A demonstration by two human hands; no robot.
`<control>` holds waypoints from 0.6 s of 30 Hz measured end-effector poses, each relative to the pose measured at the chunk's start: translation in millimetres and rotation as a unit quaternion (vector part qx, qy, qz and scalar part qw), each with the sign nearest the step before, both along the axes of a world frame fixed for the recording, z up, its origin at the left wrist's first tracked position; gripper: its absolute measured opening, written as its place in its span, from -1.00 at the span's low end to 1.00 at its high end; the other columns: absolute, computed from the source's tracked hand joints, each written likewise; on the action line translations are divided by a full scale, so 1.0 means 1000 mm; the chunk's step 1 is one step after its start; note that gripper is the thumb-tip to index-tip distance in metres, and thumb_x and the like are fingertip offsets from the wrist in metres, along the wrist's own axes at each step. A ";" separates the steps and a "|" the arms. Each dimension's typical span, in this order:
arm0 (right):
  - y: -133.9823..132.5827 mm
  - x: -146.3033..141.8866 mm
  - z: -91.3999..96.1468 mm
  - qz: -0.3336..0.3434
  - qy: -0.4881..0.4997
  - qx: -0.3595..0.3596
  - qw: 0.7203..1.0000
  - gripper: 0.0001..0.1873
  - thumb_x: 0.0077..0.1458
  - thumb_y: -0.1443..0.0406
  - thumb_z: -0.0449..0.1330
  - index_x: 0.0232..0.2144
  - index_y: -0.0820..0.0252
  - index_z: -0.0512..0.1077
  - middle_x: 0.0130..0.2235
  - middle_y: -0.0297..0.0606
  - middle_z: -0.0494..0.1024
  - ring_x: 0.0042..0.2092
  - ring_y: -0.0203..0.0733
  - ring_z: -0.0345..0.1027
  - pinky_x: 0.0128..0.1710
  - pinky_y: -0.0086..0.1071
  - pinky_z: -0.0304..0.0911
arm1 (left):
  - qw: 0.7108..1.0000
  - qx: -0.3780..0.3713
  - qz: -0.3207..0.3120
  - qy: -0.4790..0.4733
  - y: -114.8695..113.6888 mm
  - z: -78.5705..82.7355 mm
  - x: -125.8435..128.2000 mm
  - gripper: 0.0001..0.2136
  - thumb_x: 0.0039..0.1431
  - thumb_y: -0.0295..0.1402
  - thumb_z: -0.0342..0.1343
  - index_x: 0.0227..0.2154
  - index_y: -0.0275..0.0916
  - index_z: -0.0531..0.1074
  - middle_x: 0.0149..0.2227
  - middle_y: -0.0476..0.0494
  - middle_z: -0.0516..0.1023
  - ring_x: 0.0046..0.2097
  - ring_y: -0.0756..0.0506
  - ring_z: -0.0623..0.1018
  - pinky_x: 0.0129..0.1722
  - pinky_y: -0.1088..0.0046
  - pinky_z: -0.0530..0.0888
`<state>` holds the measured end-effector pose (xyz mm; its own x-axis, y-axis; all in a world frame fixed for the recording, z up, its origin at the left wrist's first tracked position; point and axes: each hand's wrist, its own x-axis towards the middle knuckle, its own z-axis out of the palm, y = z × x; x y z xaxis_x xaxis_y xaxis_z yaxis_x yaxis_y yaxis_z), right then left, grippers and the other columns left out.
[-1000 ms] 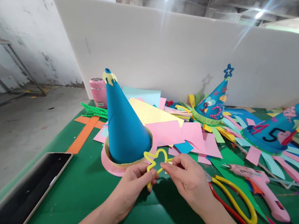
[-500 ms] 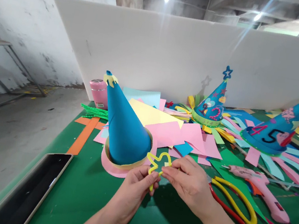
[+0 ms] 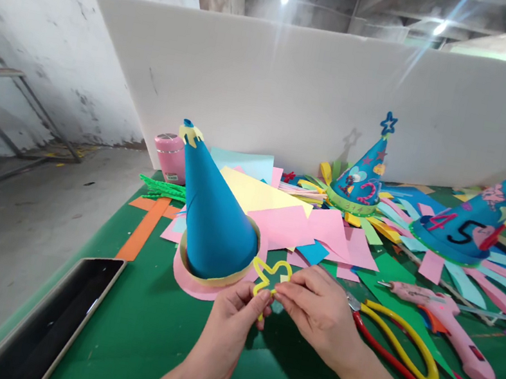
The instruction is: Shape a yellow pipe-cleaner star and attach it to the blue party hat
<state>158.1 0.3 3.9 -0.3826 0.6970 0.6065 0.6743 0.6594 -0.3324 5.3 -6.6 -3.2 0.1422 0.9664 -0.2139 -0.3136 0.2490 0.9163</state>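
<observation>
Both hands pinch a yellow pipe cleaner [image 3: 262, 272] bent into part of a star outline. My left hand [image 3: 238, 314] is closed on its lower end, with a short tip showing below the fingers. My right hand [image 3: 320, 306] is closed on the other side, and its fingertips hide some of the wire. Just left of the hands stands a blue paper cone hat [image 3: 213, 221] with a pale yellow drip-shaped trim near its tip and a pink brim. Scissors [image 3: 397, 339] with red and yellow handles lie beside my right wrist.
A phone [image 3: 49, 317] lies at the left table edge. At right are a pink glue gun [image 3: 454, 323] and two decorated cone hats, one star-topped [image 3: 361, 179], one numbered [image 3: 473, 218]. Pink paper sheets [image 3: 281, 224], green pipe cleaners [image 3: 160, 188] and a pink canister [image 3: 170, 157] lie or stand behind.
The camera view has shifted slightly. My left fingers have turned a little on the yellow pipe cleaner, and less of its lower end shows.
</observation>
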 end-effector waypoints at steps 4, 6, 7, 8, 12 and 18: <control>0.002 0.000 -0.003 -0.007 0.009 -0.006 1.000 -0.84 0.08 0.35 0.08 -0.35 0.22 0.47 -0.42 -0.22 0.41 -0.36 -0.23 0.24 -0.41 -0.38 0.19 | 0.999 0.022 -0.010 0.035 0.001 -0.001 -0.001 -0.82 -0.09 -0.29 0.19 -0.63 -0.31 0.46 -0.58 -0.04 0.38 -0.48 0.01 0.31 -0.47 0.52 0.27; 0.003 0.001 -0.004 -0.008 0.015 -0.006 1.000 -0.84 0.08 0.35 0.08 -0.34 0.20 0.47 -0.42 -0.22 0.41 -0.36 -0.23 0.25 -0.42 -0.39 0.20 | 0.998 0.028 -0.014 0.045 0.001 0.000 -0.002 -0.81 -0.11 -0.29 0.20 -0.66 -0.30 0.45 -0.56 -0.04 0.37 -0.43 -0.01 0.33 -0.43 0.52 0.27; 0.004 0.001 -0.004 -0.007 0.017 -0.007 1.000 -0.84 0.08 0.35 0.08 -0.33 0.20 0.47 -0.43 -0.23 0.41 -0.36 -0.23 0.25 -0.42 -0.40 0.20 | 0.998 0.026 -0.014 0.046 0.001 0.001 -0.002 -0.82 -0.12 -0.30 0.21 -0.67 -0.30 0.45 -0.55 -0.04 0.37 -0.42 -0.01 0.32 -0.42 0.52 0.27; 0.004 0.001 -0.004 -0.005 0.019 -0.008 1.000 -0.84 0.08 0.35 0.08 -0.32 0.19 0.47 -0.43 -0.23 0.40 -0.36 -0.23 0.25 -0.42 -0.40 0.20 | 0.999 0.019 -0.012 0.045 0.001 0.002 -0.002 -0.82 -0.12 -0.30 0.21 -0.67 -0.31 0.45 -0.56 -0.03 0.36 -0.44 0.00 0.31 -0.44 0.53 0.26; 0.002 -0.001 -0.004 -0.014 0.088 -0.030 0.996 -0.77 0.07 0.34 0.09 -0.18 0.14 0.40 -0.36 -0.24 0.39 -0.33 -0.22 0.27 -0.36 -0.38 0.22 | 0.999 -0.033 0.008 0.006 0.002 0.000 -0.002 -0.83 -0.12 -0.30 0.22 -0.62 -0.32 0.47 -0.63 0.04 0.26 -0.56 0.09 0.18 -0.56 0.59 0.17; -0.001 -0.015 -0.009 -0.046 0.368 -0.293 0.881 -0.84 0.09 0.22 0.06 -0.44 0.18 0.33 -0.51 -0.38 0.28 -0.51 -0.35 0.10 -0.54 -0.47 0.07 | 0.997 -0.056 0.012 -0.053 0.007 -0.007 -0.004 -0.85 -0.10 -0.33 0.21 -0.54 -0.35 0.51 -0.67 0.06 0.25 -0.58 0.13 0.18 -0.59 0.64 0.14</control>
